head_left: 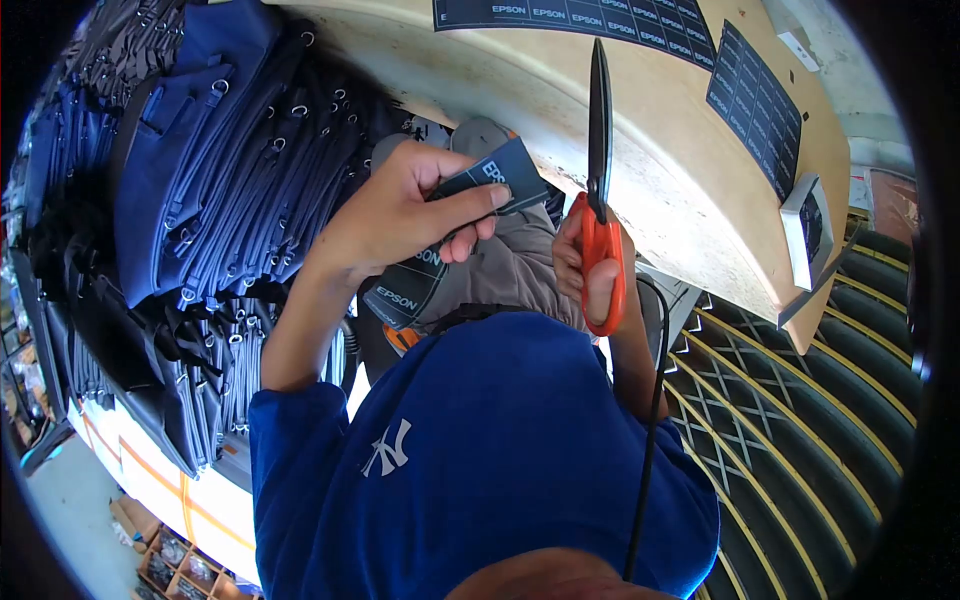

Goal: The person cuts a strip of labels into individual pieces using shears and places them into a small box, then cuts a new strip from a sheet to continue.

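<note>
My left hand pinches a dark label strip printed with white EPSON lettering, thumb on top and fingers curled beneath. More of the dark EPSON label material hangs below that hand over my lap. Wrapped around the orange handles of a pair of scissors, my right hand is just right of the label. The scissors point upward with their dark blades together, apart from the strip.
Uncut EPSON label sheets lie on the pale worktable ahead, near a small white box. Stacks of dark blue bags with metal rings crowd the left. A folding metal gate stands at right.
</note>
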`<state>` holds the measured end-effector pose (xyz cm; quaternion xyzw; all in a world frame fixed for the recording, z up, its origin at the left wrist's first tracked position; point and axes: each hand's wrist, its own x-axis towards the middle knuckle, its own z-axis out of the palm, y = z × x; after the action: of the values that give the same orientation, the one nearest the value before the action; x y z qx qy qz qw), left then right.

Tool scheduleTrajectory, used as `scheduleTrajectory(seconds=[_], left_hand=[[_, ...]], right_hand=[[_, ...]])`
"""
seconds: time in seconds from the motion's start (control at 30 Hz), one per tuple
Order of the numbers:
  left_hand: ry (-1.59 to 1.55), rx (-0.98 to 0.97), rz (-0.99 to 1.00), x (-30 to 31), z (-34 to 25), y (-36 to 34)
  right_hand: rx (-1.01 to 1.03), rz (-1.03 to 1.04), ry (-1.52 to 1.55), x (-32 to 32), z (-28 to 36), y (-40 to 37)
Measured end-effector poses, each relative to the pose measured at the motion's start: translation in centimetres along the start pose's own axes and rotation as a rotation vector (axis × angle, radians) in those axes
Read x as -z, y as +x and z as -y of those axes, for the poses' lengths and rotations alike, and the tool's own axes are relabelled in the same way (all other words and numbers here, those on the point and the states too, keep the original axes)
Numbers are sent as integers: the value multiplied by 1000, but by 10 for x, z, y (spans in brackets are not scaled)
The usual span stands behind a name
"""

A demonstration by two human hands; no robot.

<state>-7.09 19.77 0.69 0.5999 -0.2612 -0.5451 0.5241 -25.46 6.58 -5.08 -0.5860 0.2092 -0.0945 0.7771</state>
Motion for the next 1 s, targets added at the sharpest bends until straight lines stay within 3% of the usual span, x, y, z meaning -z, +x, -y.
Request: scheduleTrajectory(seconds=[0.03,0.13,0.33,0.5,1.0], left_hand=[[-8,-2,26,-1,1,0],[-25,6,60,-8,2,1],[-15,-4,84,-14,5,0],[-86,-25,54,-19,6,0],[-15,1,-9,-18,10,-11]], right_hand=[[124,19,106,-1,-7,4],[186,-102,50,-17,8,13],[184,-193,132,-26,19,26],[308,-222,91,-30,21,31],[285,-199,-38,-20,32,30]])
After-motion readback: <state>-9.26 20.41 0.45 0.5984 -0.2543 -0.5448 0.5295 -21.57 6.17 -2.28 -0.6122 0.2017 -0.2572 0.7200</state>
